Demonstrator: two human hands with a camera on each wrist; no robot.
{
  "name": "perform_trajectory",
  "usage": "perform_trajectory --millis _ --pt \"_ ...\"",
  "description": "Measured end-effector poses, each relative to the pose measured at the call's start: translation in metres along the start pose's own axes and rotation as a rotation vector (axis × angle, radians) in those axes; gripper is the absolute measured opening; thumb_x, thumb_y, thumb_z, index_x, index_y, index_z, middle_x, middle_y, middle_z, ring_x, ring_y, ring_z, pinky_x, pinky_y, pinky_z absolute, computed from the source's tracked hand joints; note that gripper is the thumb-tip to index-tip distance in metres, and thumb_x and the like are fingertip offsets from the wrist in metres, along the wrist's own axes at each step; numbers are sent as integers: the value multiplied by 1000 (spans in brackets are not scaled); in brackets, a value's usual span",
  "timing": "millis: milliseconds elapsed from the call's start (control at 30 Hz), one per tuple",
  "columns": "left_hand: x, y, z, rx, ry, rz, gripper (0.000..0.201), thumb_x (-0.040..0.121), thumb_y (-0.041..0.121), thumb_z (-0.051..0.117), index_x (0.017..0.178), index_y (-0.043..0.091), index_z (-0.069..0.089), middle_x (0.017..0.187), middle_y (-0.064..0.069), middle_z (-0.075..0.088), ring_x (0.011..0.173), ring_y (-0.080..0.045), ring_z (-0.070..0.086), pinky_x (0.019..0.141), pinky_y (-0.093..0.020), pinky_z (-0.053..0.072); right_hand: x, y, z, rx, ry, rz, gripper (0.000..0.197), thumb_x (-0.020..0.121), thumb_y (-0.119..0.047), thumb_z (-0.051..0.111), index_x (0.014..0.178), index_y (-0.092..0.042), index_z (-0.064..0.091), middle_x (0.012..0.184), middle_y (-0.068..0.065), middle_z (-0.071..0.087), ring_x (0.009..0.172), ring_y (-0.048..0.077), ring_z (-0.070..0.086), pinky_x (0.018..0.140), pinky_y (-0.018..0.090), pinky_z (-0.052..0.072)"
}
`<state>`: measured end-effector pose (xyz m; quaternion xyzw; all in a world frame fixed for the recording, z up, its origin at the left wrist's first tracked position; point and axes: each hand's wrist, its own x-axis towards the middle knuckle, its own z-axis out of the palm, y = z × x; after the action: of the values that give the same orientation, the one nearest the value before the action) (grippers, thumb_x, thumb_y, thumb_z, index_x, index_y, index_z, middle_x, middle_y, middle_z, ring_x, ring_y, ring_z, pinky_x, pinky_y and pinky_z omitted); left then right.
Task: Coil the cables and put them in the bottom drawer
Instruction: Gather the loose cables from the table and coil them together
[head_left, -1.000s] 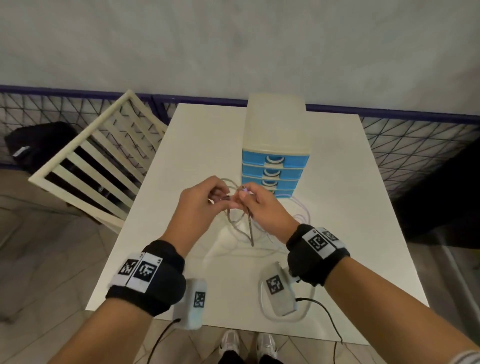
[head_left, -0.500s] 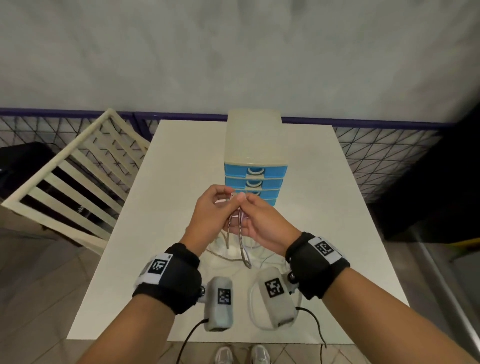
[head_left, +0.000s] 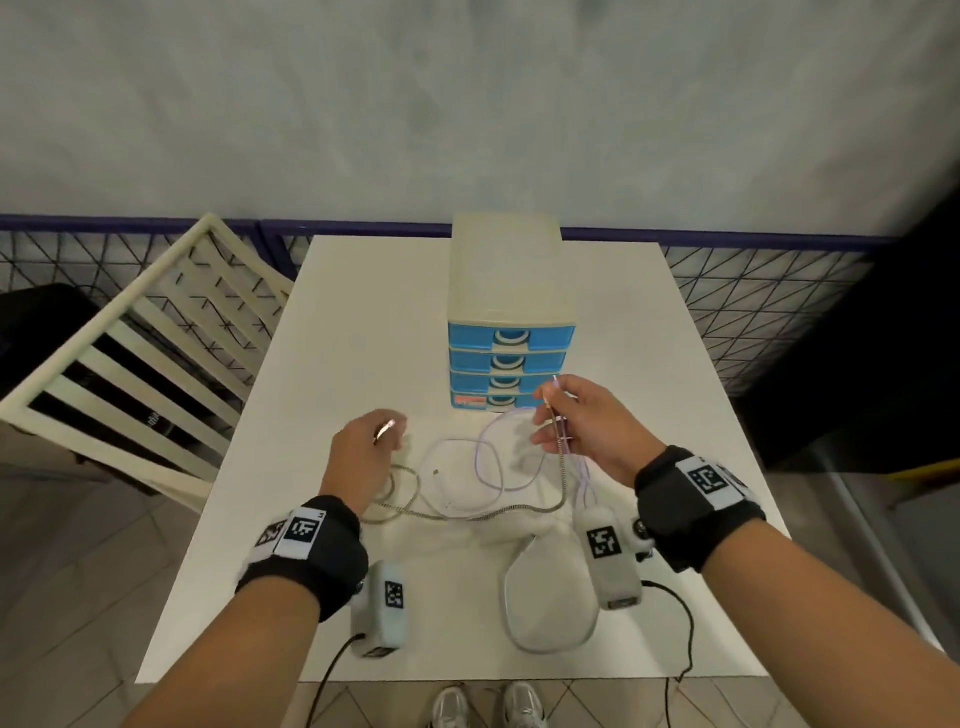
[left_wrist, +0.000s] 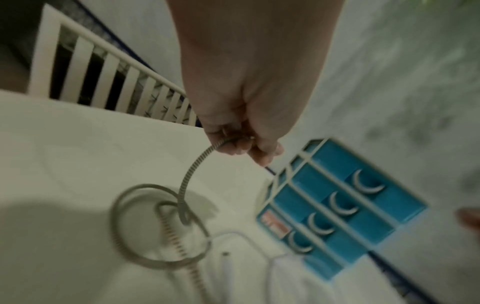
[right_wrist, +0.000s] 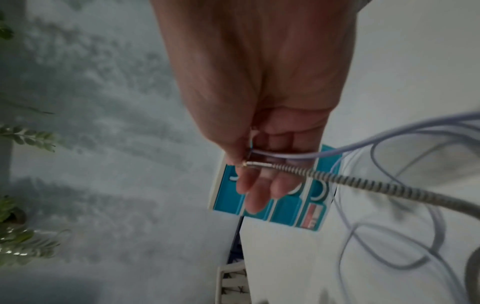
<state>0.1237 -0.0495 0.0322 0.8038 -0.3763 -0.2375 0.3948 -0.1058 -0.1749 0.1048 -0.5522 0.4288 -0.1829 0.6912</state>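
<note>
Left hand (head_left: 363, 449) pinching one plug of the braided cable (head_left: 467, 514); right hand (head_left: 582, 426) pinching its other plug together with an end of the thin lilac cable (head_left: 488, 457). Cable slack along the bench (head_left: 332, 322), running side to side between the hands, one loop beneath the left. Bottom drawer (head_left: 470, 401) shut, just beyond the right hand, likely the nearer one for opening it.

The hands have parted: the left hand (head_left: 363, 447) now holds one end of the braided cable (head_left: 467, 514) at centre-left, the right hand (head_left: 587, 426) the other end at centre-right.
</note>
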Motion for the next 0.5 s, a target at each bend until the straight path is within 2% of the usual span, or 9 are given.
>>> perform_trajectory --millis 100,167,233,300,333,367,433,500 --pt "-1 -40 8 239 -108 -92 19 93 16 51 100 19 69 103 -6 70 97 -26 62 87 -32 48 0 3 -7 -7 43 -6 24 102 -25 41 105 -8 58 79 6 59 63 16 64 61 25 55" --pt "-4 -52 17 429 -181 -72 24 89 15 50 103 23 67 112 -6 64 107 -28 59 94 -38 45 0 6 -5 1 42 -10 28 102 -25 42 111 -4 57 80 8 59 66 17 65 67 29 57" --pt "-6 -54 27 631 -231 23 32 82 14 50 107 29 63 116 -3 57 112 -25 55 101 -40 35 -1 6 -1 4 29 -17 28 102 -25 42 112 -3 56 81 9 60 67 18 64 72 33 57" --pt "-7 -50 41 718 -243 93 38 80 10 49 108 31 63 121 1 52 118 -22 49 111 -43 16 -2 6 3 6 13 -23 28 102 -25 42 112 -2 55 81 10 60 67 18 65 73 33 58" --pt "-6 -48 49 747 -234 131 37 82 9 49 107 31 64 123 2 51 120 -21 46 112 -45 9 -2 6 5 5 3 -24 27 102 -25 43 111 -3 56 81 10 60 67 18 65 74 34 58" --pt "-5 -45 58 786 -227 169 33 83 11 50 105 30 65 125 1 51 121 -22 46 112 -47 6 -2 6 7 7 -9 -23 26 102 -25 43 110 -4 56 82 11 60 68 19 65 75 35 58" --pt "-3 -35 74 891 -231 172 22 88 24 49 103 25 65 120 -1 55 116 -24 48 111 -51 16 -3 6 12 5 -28 -23 25 101 -26 44 108 -5 56 81 10 60 67 18 65 78 38 58" --pt "-1 -24 87 986 -278 32 34 91 43 43 108 21 62 116 -3 58 112 -25 50 106 -49 25 -3 5 15 -5 -38 -29 25 101 -27 43 107 -5 55 79 9 60 65 17 66 76 36 58"
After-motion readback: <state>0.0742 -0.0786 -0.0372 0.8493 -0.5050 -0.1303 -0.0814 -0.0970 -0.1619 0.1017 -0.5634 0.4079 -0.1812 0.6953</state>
